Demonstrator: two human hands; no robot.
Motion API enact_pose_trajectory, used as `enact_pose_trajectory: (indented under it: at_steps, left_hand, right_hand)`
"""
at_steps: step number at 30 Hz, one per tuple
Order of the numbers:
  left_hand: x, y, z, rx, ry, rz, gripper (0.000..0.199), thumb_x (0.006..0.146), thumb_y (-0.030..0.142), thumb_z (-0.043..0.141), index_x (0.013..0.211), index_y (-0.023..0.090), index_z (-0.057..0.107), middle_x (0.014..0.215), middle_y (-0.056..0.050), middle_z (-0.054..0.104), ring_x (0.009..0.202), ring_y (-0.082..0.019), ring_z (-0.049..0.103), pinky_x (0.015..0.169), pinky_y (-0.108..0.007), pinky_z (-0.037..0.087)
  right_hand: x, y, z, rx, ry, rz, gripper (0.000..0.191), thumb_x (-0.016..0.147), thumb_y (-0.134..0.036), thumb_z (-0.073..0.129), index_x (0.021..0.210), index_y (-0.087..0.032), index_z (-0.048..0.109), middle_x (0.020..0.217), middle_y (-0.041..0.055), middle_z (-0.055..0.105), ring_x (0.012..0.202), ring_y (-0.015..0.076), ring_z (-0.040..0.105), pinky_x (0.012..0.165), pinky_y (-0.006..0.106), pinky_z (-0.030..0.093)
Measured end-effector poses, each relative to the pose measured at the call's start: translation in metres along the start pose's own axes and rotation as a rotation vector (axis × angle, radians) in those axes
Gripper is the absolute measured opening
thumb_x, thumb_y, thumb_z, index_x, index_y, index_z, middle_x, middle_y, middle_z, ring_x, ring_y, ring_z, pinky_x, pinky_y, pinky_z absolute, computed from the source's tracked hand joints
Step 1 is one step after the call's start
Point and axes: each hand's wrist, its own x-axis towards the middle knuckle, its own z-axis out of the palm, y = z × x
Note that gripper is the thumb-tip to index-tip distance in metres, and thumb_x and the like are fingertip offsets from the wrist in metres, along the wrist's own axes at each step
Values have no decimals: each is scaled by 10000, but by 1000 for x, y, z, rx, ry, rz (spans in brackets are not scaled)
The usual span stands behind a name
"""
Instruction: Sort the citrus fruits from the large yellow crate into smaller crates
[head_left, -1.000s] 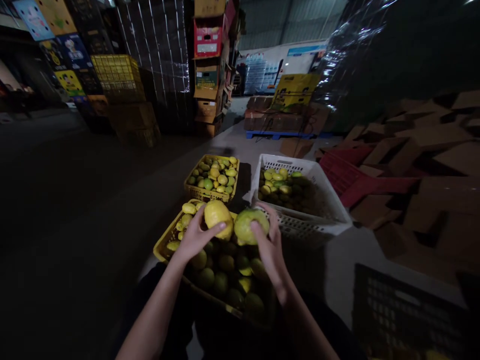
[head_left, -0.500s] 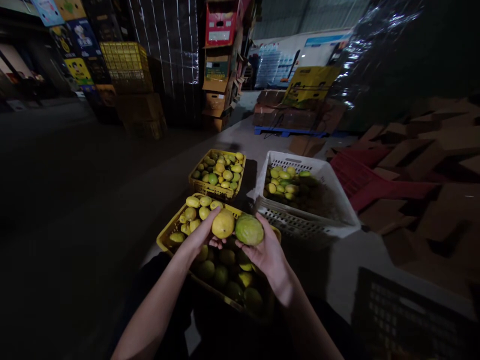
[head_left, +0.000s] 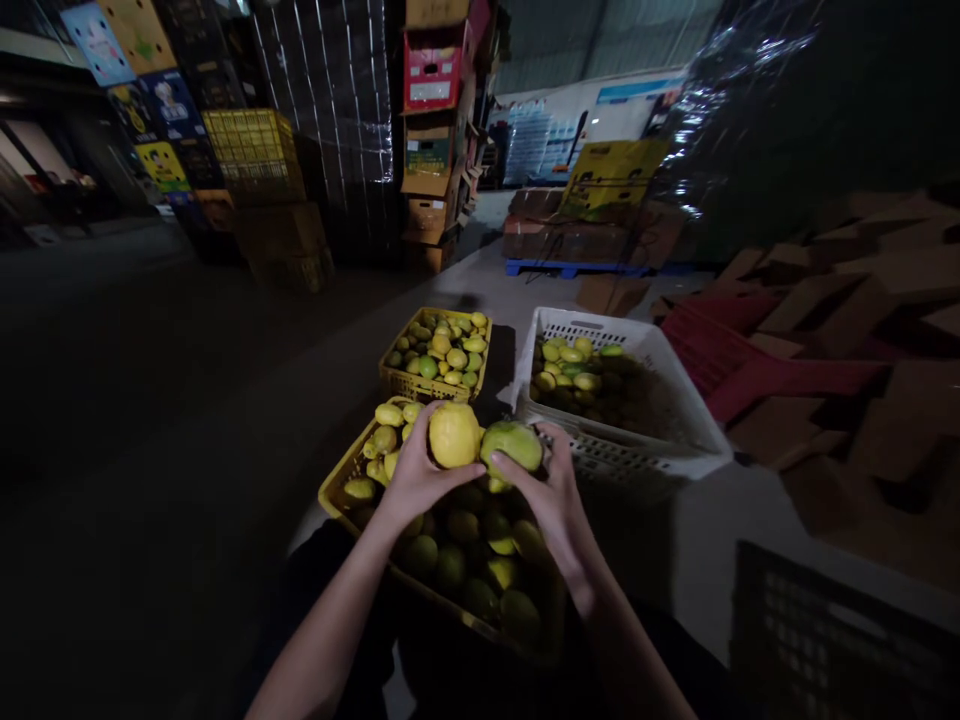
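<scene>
since half a second ago, both wrists have rolled: the left hand point(head_left: 420, 465) and the right hand point(head_left: 555, 490), palms turned up then, now press thumbs across the near sides of their fruits, which have turned as well. the left hand is clamped on a plump yellow fruit point(head_left: 454, 435), rounded and pale-skinned; the right hand is clamped on a green fruit point(head_left: 517, 445), oval and mottled, tilted slightly. whether the two skins touch, i cannot tell. both fruits are held above the far edge of the near yellow crate point(head_left: 330, 492), a rectangular plastic box. small oblong yellow fruits point(head_left: 389, 413) sit at its far-left corner, and darker, rounder green fruits point(head_left: 519, 615) fill it along the near edge, in shadow. to the lower right is a dark crate point(head_left: 847, 620) pierced with slots. beyond the near crate's far edge, the far yellow crate point(head_left: 420, 385) is heaped to its rim with mixed yellow and green fruit. to its right, a white crate point(head_left: 697, 445) of perforated plastic holds yellow-green fruits point(head_left: 570, 355) toward its far-left corner. past its right edge lie a red plastic crate point(head_left: 787, 375) and a jumble of angular brown cardboard point(head_left: 907, 280). farther back are a blue pallet point(head_left: 570, 268) bearing a yellow carton point(head_left: 611, 180), a column of cartons point(head_left: 431, 170), and a dark stack in glossy film point(head_left: 330, 120).
</scene>
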Motion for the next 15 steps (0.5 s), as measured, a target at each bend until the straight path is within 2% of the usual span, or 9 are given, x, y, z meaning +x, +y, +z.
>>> enact_pose_trajectory:
  at_steps: [3,6,8,11,15]
  left_hand:
    - [0,0,0,161,50,203,778,717,405,883,1392,279,518,1443,-108,570,1375,-315,526,1153,-441,433]
    - [1,-1,-1,159,84,228,771,718,378,888,1374,269,497,1399,-112,583,1326,-310,558,1115,-431,450]
    - [3,-2,-2,125,98,208,776,667,377,920,1309,249,501,1322,-110,608,1248,-304,599,1078,-433,472]
    - [5,0,-9,99,49,200,745,633,380,938,1235,241,521,1250,-95,619,1193,-295,616,1065,-444,479]
    - [5,7,-22,150,-5,239,728,624,399,948,1247,258,600,1279,-99,585,1273,-311,561,1125,-469,440]
  right_hand:
    - [4,8,3,-295,163,-347,649,649,-408,897,1157,-265,519,1215,104,665,1137,311,655,998,505,545]
    - [6,10,3,-391,172,-535,601,721,-410,854,1203,-259,528,1321,136,619,1244,319,612,1027,519,535]
    - [7,7,1,-402,149,-528,609,718,-421,857,1226,-256,566,1344,145,598,1255,329,603,950,492,579]
    - [9,-1,-4,-389,69,-396,580,700,-416,861,1219,-259,652,1323,144,595,1198,331,630,820,438,617]
    - [11,-6,-9,-162,-12,-245,702,615,-363,918,1254,-279,640,1299,113,638,1145,305,665,903,453,600]
